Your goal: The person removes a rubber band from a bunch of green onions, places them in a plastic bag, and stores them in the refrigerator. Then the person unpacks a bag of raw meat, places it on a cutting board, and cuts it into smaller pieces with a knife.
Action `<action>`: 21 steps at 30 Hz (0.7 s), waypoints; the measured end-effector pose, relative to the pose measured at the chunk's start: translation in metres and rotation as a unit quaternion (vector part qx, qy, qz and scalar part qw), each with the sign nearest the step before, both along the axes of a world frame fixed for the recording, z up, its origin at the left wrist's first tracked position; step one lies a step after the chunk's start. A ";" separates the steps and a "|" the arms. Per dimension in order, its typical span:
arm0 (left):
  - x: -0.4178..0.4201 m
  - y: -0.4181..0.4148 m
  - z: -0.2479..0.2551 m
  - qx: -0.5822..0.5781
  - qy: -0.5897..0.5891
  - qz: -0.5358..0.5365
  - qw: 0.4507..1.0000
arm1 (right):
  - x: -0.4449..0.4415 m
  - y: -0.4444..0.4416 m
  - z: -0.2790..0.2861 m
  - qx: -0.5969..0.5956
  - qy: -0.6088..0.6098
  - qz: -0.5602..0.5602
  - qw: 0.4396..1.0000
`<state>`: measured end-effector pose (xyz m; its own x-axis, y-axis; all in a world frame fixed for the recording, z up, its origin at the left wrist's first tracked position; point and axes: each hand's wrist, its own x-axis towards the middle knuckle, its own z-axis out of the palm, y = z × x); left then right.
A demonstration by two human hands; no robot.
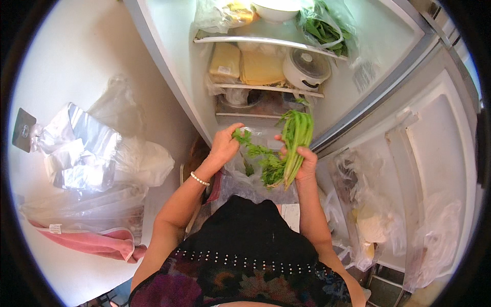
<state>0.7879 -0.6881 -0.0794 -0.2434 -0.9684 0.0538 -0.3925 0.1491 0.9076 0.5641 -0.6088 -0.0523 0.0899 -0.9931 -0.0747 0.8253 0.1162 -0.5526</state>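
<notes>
A bundle of green leafy stalks, likely celery, stands nearly upright in my right hand, with the fingers wrapped around its middle. Pale root ends point down towards me. My left hand pinches the tip of a leafy sprig that stretches across from the bundle's left side. Beneath both hands lies a clear plastic bag, with a bit of green showing in it. Both hands are in front of the open refrigerator, at the level of its lower part.
On the fridge shelves are a white bowl, bagged leafy greens, yellowish flat packages and a lidded white pot. The open door holds bagged items at right. Plastic bags and a pink cloth hang on the left wall.
</notes>
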 end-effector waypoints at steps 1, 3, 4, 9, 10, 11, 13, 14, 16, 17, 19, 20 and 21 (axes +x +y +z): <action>-0.001 0.001 -0.004 0.007 0.016 0.010 1.000 | -0.004 0.001 0.001 -0.039 -0.037 0.005 0.999; -0.003 0.002 -0.006 0.020 0.047 0.032 0.998 | -0.018 0.001 0.003 -0.118 -0.109 0.017 0.987; -0.002 0.002 -0.006 0.032 0.060 0.034 0.997 | -0.021 0.002 0.004 -0.114 -0.124 0.017 0.986; 0.006 0.003 0.007 0.060 0.140 0.057 0.987 | -0.015 0.012 -0.002 -0.047 0.057 0.126 0.989; 0.010 0.003 0.007 0.058 0.160 0.047 0.984 | -0.005 0.013 0.001 -0.029 0.085 0.140 0.986; 0.015 0.002 0.006 0.055 0.179 0.037 0.982 | 0.001 0.013 0.002 -0.011 0.113 0.155 0.981; 0.024 0.004 0.010 0.048 0.207 0.026 0.977 | 0.004 0.009 -0.007 0.025 0.127 0.208 0.970; 0.028 0.007 0.014 0.042 0.217 0.027 0.975 | 0.009 0.007 -0.011 0.030 0.125 0.226 0.966; 0.037 0.011 0.017 0.045 0.235 0.034 0.970 | 0.018 0.003 -0.018 0.044 0.130 0.261 0.955; 0.043 0.011 0.017 0.032 0.224 0.026 0.974 | 0.025 0.000 -0.026 0.033 0.129 0.290 0.948; 0.053 0.014 0.017 0.005 0.201 0.016 0.979 | 0.045 -0.004 -0.039 0.009 0.125 0.354 0.927; 0.054 0.016 0.018 0.004 0.197 0.015 0.980 | 0.055 -0.004 -0.039 0.010 0.112 0.369 0.923; 0.054 0.020 0.021 0.004 0.192 0.014 0.981 | 0.065 -0.007 -0.044 0.026 0.117 0.380 0.917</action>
<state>0.8417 -0.6681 -0.0589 -0.1802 -0.9752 0.1283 -0.0256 0.1351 0.9905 0.6293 -0.6160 -0.0965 0.7296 -0.6456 -0.2257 0.3549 0.6395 -0.6820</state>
